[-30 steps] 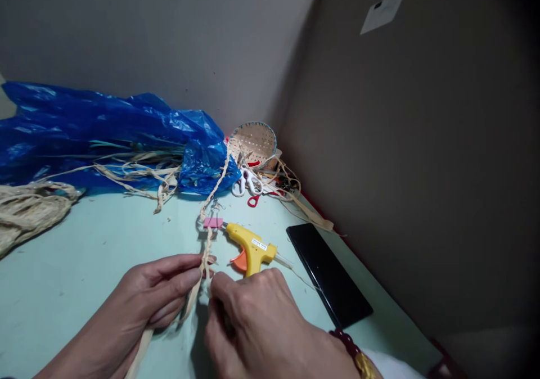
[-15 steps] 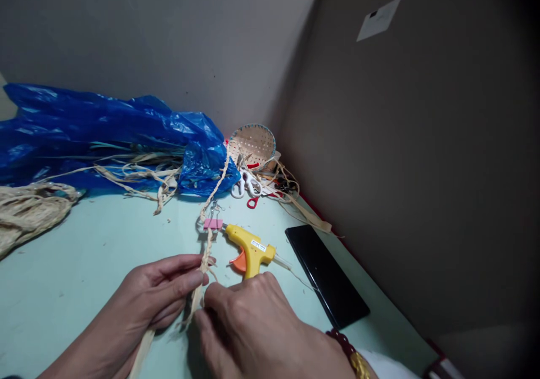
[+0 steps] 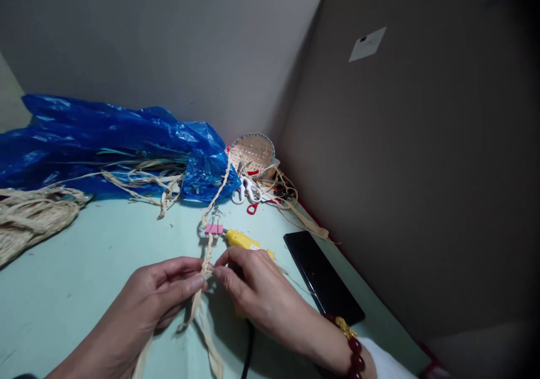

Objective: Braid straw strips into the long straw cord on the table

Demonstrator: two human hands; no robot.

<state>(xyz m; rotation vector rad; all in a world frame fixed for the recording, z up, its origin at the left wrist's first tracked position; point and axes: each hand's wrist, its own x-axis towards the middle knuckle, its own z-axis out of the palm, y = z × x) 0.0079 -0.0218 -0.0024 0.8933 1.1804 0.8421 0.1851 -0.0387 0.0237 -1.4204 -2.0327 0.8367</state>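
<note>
A pale braid of flat plant-fibre strips point(image 3: 209, 249) runs down from a pink binder clip point(image 3: 214, 229). My left hand point(image 3: 162, 292) pinches the braid's lower end between thumb and fingers. Close on its right, the thumb and forefinger of my right hand point(image 3: 261, 292) are closed on a short strand at the braid's side. Loose fibre strips point(image 3: 206, 339) hang below the fingers toward me. Just behind my right hand lies a yellow glue gun point(image 3: 239, 239), its handle covered by that hand.
A black phone point(image 3: 323, 275) lies to the right. At the back are a blue plastic bag point(image 3: 164, 126) with fibre strips, a small woven basket point(image 3: 255, 148) and white-handled scissors point(image 3: 252, 190). A woven fibre piece point(image 3: 37, 221) rests at left. Walls border the table.
My right hand has risen from below the braid to its right side and grips a strand there. It now covers the glue gun's handle. My left hand keeps its pinch.
</note>
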